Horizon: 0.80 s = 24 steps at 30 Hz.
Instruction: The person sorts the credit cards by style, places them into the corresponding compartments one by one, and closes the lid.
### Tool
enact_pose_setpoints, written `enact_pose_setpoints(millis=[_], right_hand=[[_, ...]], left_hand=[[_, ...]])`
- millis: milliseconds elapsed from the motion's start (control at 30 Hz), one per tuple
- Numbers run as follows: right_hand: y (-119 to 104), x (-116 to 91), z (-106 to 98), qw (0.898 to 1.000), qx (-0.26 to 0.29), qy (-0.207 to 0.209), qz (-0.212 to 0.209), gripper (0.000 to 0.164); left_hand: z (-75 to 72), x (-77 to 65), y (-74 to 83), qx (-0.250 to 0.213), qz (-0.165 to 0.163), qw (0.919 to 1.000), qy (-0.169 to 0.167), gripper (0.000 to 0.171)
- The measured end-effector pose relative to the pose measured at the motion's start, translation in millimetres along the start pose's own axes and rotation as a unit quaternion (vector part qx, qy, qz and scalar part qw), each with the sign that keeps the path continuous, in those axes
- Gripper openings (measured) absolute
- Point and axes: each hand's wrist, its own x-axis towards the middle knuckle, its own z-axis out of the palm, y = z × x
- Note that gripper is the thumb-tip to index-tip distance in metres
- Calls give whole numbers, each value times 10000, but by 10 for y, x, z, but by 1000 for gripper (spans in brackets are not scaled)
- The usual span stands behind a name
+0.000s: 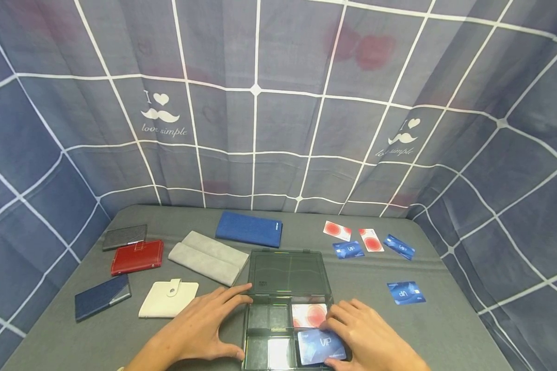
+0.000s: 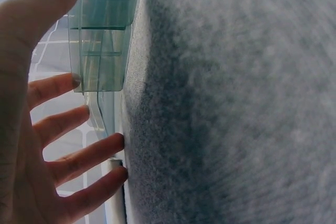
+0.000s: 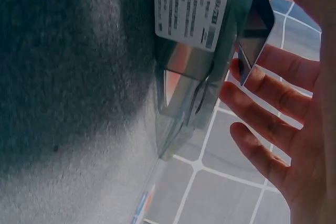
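- We find the blue VIP card (image 1: 316, 351) over the near-right compartment of the clear box (image 1: 258, 315), by the desk's near edge; its long axis runs roughly left to right, lettering upright to the wearer.
- The right hand (image 1: 364, 337) pinches it between thumb and fingers, covering part of the box's right wall.
- The left hand (image 1: 199, 324) is spread at the box's left wall; how firmly it touches, we cannot tell.
- A red-and-white card (image 1: 309, 315) lies in the compartment behind; the lid (image 1: 290, 273) is folded back toward the far edge.
- The right wrist view gives us what the head view cannot — print on the underside label (image 3: 190, 11), and the held card tilted, jutting past the rim.
- Leftward we see grey (image 1: 209, 257), cream (image 1: 167, 301), red (image 1: 137, 257), charcoal (image 1: 120, 238) and navy wallets (image 1: 102, 298); a blue wallet (image 1: 249, 229) lies near the far edge.
- Toward the right edge — five loose cards (image 1: 406, 292).
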Motion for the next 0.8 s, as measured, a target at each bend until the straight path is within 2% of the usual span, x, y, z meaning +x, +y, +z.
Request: enact_pose_setpoints(millis=[267, 633, 800], right_hand=[[-37, 17, 20, 9990, -357, 161, -234, 53], [-46, 26, 39, 9984, -175, 270, -457, 55], [-72, 30, 55, 9992, -30, 169, -350, 55]], left_hand=[[-2, -6, 2, 14, -26, 10000, -13, 95], [-3, 0, 11, 88, 80, 9999, 75, 93], [4, 1, 3, 90, 102, 9998, 120, 93]])
